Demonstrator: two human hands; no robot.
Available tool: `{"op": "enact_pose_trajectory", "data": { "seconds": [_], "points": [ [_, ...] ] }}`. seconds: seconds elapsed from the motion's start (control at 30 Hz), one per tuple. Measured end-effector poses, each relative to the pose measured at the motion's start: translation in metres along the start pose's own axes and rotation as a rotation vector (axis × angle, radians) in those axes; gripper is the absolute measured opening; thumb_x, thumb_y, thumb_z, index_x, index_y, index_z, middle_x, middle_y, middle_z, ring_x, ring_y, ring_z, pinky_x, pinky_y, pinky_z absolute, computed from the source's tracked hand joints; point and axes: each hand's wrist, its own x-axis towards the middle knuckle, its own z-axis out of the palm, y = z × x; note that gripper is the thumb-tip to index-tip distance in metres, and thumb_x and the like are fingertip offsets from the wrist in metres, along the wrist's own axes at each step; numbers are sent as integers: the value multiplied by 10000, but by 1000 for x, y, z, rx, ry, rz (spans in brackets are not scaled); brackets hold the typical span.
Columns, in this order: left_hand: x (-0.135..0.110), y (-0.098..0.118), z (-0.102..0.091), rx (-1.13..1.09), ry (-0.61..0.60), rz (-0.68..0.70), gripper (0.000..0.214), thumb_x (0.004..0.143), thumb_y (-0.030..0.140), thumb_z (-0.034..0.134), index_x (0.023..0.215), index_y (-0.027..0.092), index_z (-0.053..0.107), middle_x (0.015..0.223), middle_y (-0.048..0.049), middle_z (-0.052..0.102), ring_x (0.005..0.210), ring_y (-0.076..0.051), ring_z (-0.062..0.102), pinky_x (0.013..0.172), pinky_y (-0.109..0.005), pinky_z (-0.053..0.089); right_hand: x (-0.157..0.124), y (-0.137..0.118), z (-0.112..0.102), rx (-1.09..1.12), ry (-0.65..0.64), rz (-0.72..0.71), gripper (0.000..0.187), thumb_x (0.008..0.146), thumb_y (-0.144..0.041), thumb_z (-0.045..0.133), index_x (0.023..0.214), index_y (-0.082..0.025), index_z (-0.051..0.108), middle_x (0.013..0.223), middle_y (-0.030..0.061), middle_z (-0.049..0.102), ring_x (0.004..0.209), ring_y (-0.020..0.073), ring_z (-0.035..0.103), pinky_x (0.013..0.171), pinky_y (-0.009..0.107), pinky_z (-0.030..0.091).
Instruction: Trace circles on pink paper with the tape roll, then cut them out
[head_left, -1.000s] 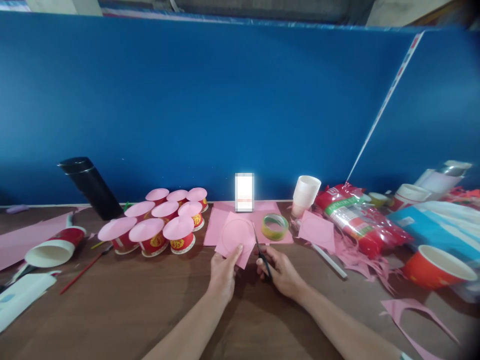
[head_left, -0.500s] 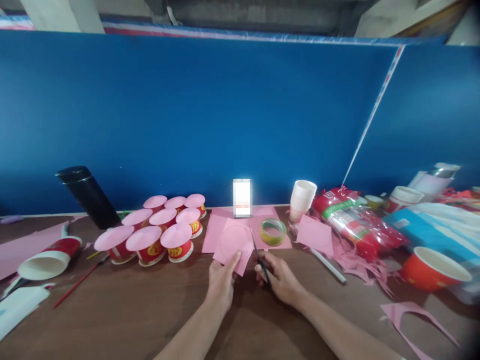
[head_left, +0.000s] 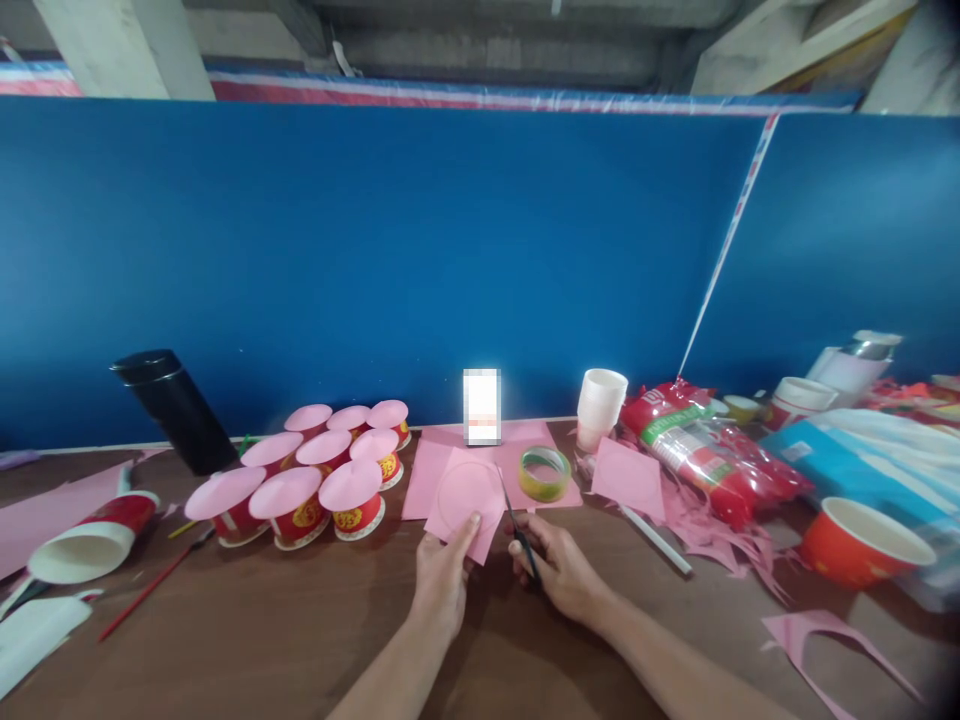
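My left hand (head_left: 444,577) pinches the lower edge of a pink paper sheet (head_left: 466,492), thumb on top. A circle is drawn on that sheet. In my right hand (head_left: 556,562) is a pair of dark scissors (head_left: 523,535), its blades pointing up and away along the sheet's right edge. Whether the blades touch the paper I cannot tell. Behind the held sheet lies a larger stack of pink paper (head_left: 429,455). A roll of yellow-green tape (head_left: 544,487) rests on the stack's right side.
Several red paper cups (head_left: 358,516) topped with pink discs stand left of centre. A black flask (head_left: 174,410) is behind them. To the right are stacked white cups (head_left: 601,408), a red plastic package (head_left: 709,450), pink paper scraps (head_left: 705,530) and an orange paper bowl (head_left: 862,545).
The whole view has tilted slightly, so things sit a little lower in the picture. Both hands keep nearly the same hold on the paper and scissors.
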Motion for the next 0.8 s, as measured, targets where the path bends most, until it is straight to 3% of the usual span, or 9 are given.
{"op": "enact_pose_trajectory", "data": {
  "seconds": [0.8],
  "points": [
    [0,2,-1,-14,-4,-2,444,599,207,767,996,97,602,917,-130,687,825,-221,653,715,-303,531,0,-1,1,28,-3,15,143,863,-324,463,886,-184,475,586,-40,497,504,109,485,474,210,395]
  ]
}}
